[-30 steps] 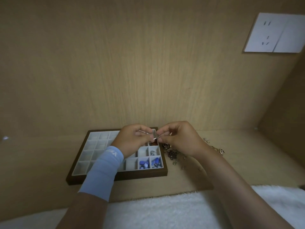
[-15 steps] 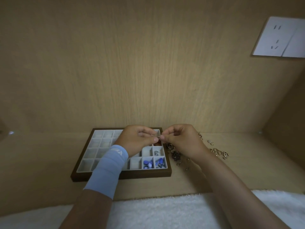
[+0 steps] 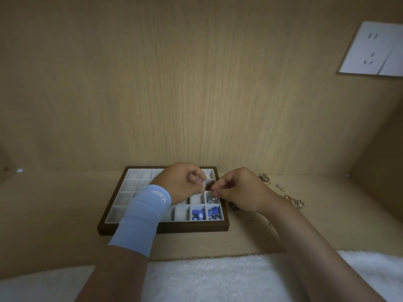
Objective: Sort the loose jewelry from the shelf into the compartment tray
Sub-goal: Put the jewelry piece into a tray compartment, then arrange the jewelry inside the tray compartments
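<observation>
The wooden shelf [image 3: 65,214] carries the compartment tray [image 3: 165,228], with loose jewelry [image 3: 294,201] scattered to its right. Above the tray's right-hand column, the right hand [image 3: 239,190] pinches a small silver piece [image 3: 212,196], which dangles straight down over a compartment of silver pieces [image 3: 209,201]. The drop looks vertical and nothing is in the way. The left hand [image 3: 181,182] is curled just beside it. I cannot tell whether its fingertips touch the piece. Blue pieces [image 3: 198,214] fill the two nearer compartments, and dark pieces [image 3: 233,205] lie under the right wrist.
</observation>
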The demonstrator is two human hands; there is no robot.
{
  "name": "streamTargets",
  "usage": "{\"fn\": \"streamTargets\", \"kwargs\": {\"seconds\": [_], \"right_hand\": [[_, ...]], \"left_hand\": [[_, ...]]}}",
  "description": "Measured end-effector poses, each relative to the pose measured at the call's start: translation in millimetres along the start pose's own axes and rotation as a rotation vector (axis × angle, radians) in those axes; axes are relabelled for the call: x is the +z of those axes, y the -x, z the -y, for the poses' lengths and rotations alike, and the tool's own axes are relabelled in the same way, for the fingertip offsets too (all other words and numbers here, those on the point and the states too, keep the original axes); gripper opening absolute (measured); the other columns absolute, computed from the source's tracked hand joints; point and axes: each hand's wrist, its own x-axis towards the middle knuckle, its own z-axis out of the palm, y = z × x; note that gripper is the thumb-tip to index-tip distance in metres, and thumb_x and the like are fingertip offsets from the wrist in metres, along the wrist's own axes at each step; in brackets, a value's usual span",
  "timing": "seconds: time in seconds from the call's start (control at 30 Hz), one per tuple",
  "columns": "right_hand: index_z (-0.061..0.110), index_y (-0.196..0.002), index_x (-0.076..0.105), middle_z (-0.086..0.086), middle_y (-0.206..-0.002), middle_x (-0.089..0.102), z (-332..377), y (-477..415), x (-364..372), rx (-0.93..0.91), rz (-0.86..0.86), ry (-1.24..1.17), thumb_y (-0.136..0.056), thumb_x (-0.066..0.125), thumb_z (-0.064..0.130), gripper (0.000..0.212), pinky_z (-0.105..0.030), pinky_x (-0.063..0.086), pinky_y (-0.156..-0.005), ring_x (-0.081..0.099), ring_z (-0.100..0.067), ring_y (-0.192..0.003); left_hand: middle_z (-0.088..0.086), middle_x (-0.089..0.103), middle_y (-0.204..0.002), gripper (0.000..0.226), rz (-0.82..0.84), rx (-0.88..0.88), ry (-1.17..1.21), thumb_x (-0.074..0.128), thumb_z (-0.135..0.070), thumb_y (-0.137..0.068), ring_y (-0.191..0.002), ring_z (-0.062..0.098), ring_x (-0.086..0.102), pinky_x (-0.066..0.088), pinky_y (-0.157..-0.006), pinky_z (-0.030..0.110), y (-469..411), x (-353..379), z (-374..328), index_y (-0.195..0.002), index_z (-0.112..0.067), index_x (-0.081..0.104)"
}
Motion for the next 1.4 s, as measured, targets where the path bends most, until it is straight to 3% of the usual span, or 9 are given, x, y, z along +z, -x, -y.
{"fn": "streamTargets", "kwargs": {"seconds": [0.17,0.33,0.6,0.73,0.83,0.97,1.13,1.23,1.4], "right_hand": [[0.035,-0.093,0.078,0.024,-0.083,0.063,11.8,1.9,6.5,-0.111,0.008,0.386,-0.088,0.071,0.029,0.010,-0.023,0.048,-0.072,0.058,0.002,-0.079],[0.033,-0.085,0.076,0.015,-0.084,0.061,9.0,1.6,9.7,-0.100,-0.133,0.372,-0.083,0.076,0.037,0.004,-0.033,0.052,-0.074,0.059,-0.005,-0.082],[0.035,-0.099,0.077,0.015,-0.097,0.063,2.5,1.6,-5.3,-0.062,0.121,0.293,-0.097,0.057,0.027,0.022,-0.029,0.053,-0.084,0.063,-0.007,-0.091],[0.031,-0.099,0.078,0.015,-0.101,0.069,-6.4,-0.5,-18.9,-0.062,-0.014,0.085,-0.098,0.059,0.019,0.022,-0.020,0.048,-0.071,0.064,-0.001,-0.082],[0.031,-0.094,0.077,0.016,-0.098,0.072,-18.0,-0.8,-39.4,-0.062,-0.130,0.101,-0.095,0.064,0.016,0.020,-0.016,0.043,-0.075,0.063,0.006,-0.084],[0.032,-0.085,0.077,0.017,-0.086,0.072,-21.0,2.8,-47.4,0.022,0.040,0.229,-0.087,0.072,0.012,0.020,-0.011,0.044,-0.070,0.062,0.009,-0.074],[0.032,-0.084,0.080,0.014,-0.081,0.075,-21.4,-1.2,-33.5,0.057,0.111,0.374,-0.078,0.079,0.033,0.006,-0.032,0.057,-0.081,0.068,-0.003,-0.081],[0.030,-0.087,0.079,0.009,-0.080,0.074,-16.5,-0.9,-27.8,0.071,0.085,0.511,-0.075,0.080,0.044,0.019,-0.032,0.057,-0.076,0.067,-0.008,-0.080],[0.028,-0.079,0.078,0.007,-0.078,0.075,-20.9,-0.9,-29.4,0.060,0.063,0.456,-0.082,0.076,0.036,0.009,-0.033,0.058,-0.075,0.068,-0.009,-0.079]], "left_hand": [[-0.013,0.069,-0.084,0.013,-0.014,0.026,-0.101,0.073,-0.020,-0.082,-0.076,0.000,0.062,0.048,-0.073,0.018,0.1,0.1,2.0,-0.090,-0.031,0.071],[-0.013,0.069,-0.084,0.010,0.022,0.011,-0.171,0.073,-0.023,-0.082,-0.070,-0.001,0.058,0.039,-0.066,0.015,-1.8,8.8,2.8,-0.087,-0.032,0.071],[-0.015,0.059,-0.091,0.011,0.024,0.116,-0.257,0.065,-0.031,-0.088,-0.090,0.007,0.056,0.048,-0.087,0.030,-0.1,14.7,-0.5,-0.086,-0.035,0.074],[-0.013,0.056,-0.099,0.013,0.019,0.132,-0.333,0.062,-0.039,-0.089,-0.103,0.010,0.050,0.045,-0.093,0.033,-1.6,16.5,-0.3,-0.093,-0.036,0.074],[-0.012,0.054,-0.098,0.011,-0.016,0.140,-0.365,0.061,-0.039,-0.089,-0.102,0.011,0.050,0.046,-0.092,0.034,-2.6,20.4,-3.6,-0.094,-0.036,0.071],[-0.014,0.054,-0.100,0.013,-0.123,0.208,-0.325,0.062,-0.036,-0.087,-0.104,0.010,0.047,0.044,-0.093,0.034,-4.1,33.2,-9.7,-0.099,-0.038,0.062],[-0.014,0.051,-0.103,0.015,-0.134,0.280,-0.295,0.062,-0.037,-0.087,-0.108,0.009,0.043,0.043,-0.096,0.036,-5.1,57.7,-11.6,-0.101,-0.037,0.069],[-0.015,0.052,-0.106,0.015,-0.150,0.265,-0.291,0.062,-0.038,-0.088,-0.110,0.008,0.042,0.042,-0.098,0.037,-6.5,57.9,-8.0,-0.101,-0.036,0.069],[-0.015,0.053,-0.107,0.017,-0.153,0.257,-0.301,0.061,-0.039,-0.088,-0.108,0.009,0.043,0.044,-0.096,0.037,-6.7,59.5,-9.1,-0.104,-0.036,0.067]]}}
